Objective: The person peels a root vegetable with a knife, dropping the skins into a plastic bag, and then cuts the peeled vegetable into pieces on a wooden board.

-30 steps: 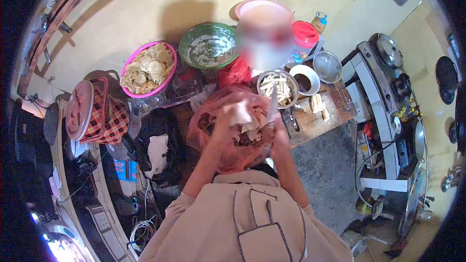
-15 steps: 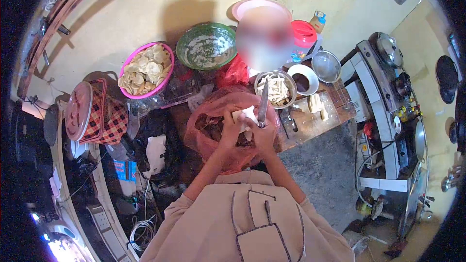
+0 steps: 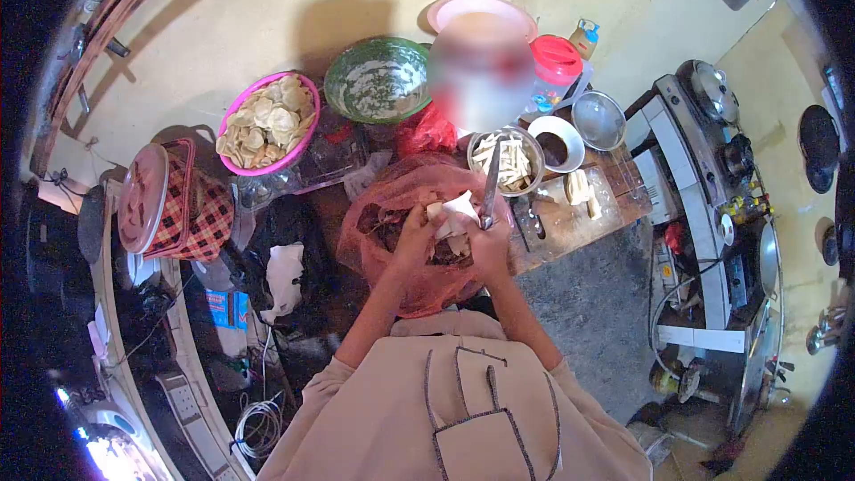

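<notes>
My left hand is closed on a pale peeled root vegetable piece, whose exact kind I cannot make out. My right hand grips a knife with its blade pointing up and away from me. Both hands are above a red mesh bag spread open in front of my body. Inside it lie brownish scraps and pale bits, partly covered by my hands. Just beyond the blade stands a bowl of pale cut sticks.
A cutting board carries pale pieces. Behind are a white bowl with dark contents, a strainer, a green basin and a pink basket of pale slices. A stove stands right, a plaid basket left.
My right hand and the knife have shifted slightly right, away from the pale piece. My left hand has moved a little left and down, and more of the scraps below shows between the hands.
</notes>
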Motion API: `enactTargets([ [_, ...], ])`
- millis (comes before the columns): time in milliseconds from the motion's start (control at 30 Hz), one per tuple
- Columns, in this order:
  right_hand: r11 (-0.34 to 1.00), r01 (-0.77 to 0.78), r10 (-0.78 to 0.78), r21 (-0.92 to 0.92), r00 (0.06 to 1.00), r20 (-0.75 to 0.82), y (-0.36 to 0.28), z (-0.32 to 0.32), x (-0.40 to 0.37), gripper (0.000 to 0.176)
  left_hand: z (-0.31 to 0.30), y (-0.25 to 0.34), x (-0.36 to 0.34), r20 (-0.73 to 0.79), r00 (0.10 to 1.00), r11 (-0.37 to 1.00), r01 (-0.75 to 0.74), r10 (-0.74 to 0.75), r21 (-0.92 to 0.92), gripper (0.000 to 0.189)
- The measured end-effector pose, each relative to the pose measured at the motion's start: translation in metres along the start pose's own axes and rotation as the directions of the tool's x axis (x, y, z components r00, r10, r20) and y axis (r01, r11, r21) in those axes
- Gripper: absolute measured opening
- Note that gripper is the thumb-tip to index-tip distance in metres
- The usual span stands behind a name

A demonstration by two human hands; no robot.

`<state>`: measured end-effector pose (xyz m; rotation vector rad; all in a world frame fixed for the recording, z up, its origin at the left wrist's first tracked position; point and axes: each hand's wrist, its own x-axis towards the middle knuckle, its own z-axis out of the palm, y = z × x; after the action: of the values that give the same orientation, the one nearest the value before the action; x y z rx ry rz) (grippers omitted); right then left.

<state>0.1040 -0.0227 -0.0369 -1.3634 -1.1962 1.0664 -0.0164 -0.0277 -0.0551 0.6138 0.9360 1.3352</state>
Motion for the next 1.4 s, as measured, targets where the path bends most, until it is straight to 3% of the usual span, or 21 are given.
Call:
enactTargets([
  [33,0.993,0.085,-0.088,-0.082,0.996,-0.024,-0.006,0.003,-0.002,0.025,-0.005,-0.003,0.001,0.018,1.000,0.998,0.016,-0.018,0.058,0.035],
  [100,0.990,0.128,-0.127,0.056,0.992,-0.023,-0.028,0.006,-0.007,0.023,-0.020,-0.012,0.005,0.052,0.997,0.984,0.048,-0.058,0.174,0.035],
  [233,0.998,-0.011,0.010,0.066,1.000,0.005,-0.045,0.003,-0.010,0.043,-0.019,-0.015,0.005,-0.010,0.998,0.937,-0.049,0.056,0.345,0.037],
  [300,0.987,-0.030,0.030,0.161,1.000,-0.001,-0.040,0.002,-0.006,0.044,-0.020,-0.018,0.007,-0.007,0.989,0.906,-0.133,0.148,0.401,0.037],
  [400,0.974,-0.017,0.020,0.226,1.000,-0.012,-0.024,0.001,0.001,0.042,-0.018,-0.011,0.002,-0.033,0.999,0.962,0.000,0.009,0.274,0.033],
  [533,0.977,0.088,-0.074,0.194,0.994,-0.078,-0.011,0.003,0.004,0.037,-0.003,0.010,-0.010,0.000,0.999,0.999,0.041,-0.041,0.014,0.027],
  [633,0.969,0.164,-0.106,0.183,0.952,-0.288,0.018,-0.013,0.018,0.024,-0.023,0.018,-0.008,0.034,0.998,0.980,0.061,-0.056,-0.192,0.027],
  [667,0.963,0.211,-0.157,0.166,0.944,-0.291,0.018,-0.024,0.022,0.024,-0.043,0.012,-0.003,0.065,0.997,0.954,0.051,-0.033,-0.295,0.027],
  [767,0.997,0.026,-0.019,0.077,0.996,-0.086,0.014,-0.038,0.028,0.027,-0.058,0.008,0.000,0.106,0.993,0.827,0.108,-0.059,-0.551,0.035],
  [800,0.996,0.088,-0.089,0.022,0.995,0.053,-0.006,-0.037,0.023,0.038,-0.051,0.016,-0.003,0.121,0.987,0.779,0.160,-0.109,-0.606,0.037],
  [900,0.993,0.048,-0.031,-0.112,0.988,0.151,0.007,-0.022,0.024,0.046,-0.053,0.018,-0.005,0.196,0.971,0.680,0.236,-0.137,-0.694,0.044],
  [933,0.954,0.227,-0.177,-0.197,0.955,0.240,0.012,-0.021,0.030,0.052,-0.057,0.017,-0.005,0.224,0.967,0.658,0.250,-0.124,-0.711,0.046],
  [1033,0.964,-0.004,0.105,-0.268,0.926,0.362,0.015,-0.019,0.028,0.051,-0.063,0.013,0.004,0.356,0.927,0.566,0.360,-0.123,-0.742,0.045],
  [1067,0.909,0.151,-0.028,-0.389,0.952,0.305,0.026,-0.017,0.029,0.048,-0.065,0.010,0.007,0.306,0.931,0.604,0.361,-0.197,-0.710,0.043],
  [1133,0.919,0.169,-0.122,-0.357,0.981,0.150,0.022,-0.018,0.027,0.044,-0.064,0.008,0.013,0.190,0.924,0.673,0.372,-0.331,-0.639,0.039],
  [1167,0.922,0.180,-0.167,-0.342,0.984,0.067,0.020,-0.019,0.026,0.042,-0.062,0.007,0.017,0.219,0.926,0.720,0.377,-0.308,-0.582,0.037],
  [1300,0.979,0.044,-0.067,-0.200,0.992,-0.110,0.020,-0.046,0.021,0.038,-0.002,0.038,0.024,0.324,0.921,0.916,0.306,-0.216,-0.259,0.028],
  [1333,0.980,0.033,-0.066,-0.198,0.985,-0.159,0.040,-0.057,0.022,0.037,0.013,0.043,0.027,0.348,0.917,0.953,0.259,-0.193,-0.155,0.029],
  [1400,0.988,0.005,-0.043,-0.156,0.969,-0.242,0.053,-0.075,0.015,0.035,0.034,0.033,0.046,0.500,0.856,0.990,-0.138,0.134,-0.030,0.034],
])
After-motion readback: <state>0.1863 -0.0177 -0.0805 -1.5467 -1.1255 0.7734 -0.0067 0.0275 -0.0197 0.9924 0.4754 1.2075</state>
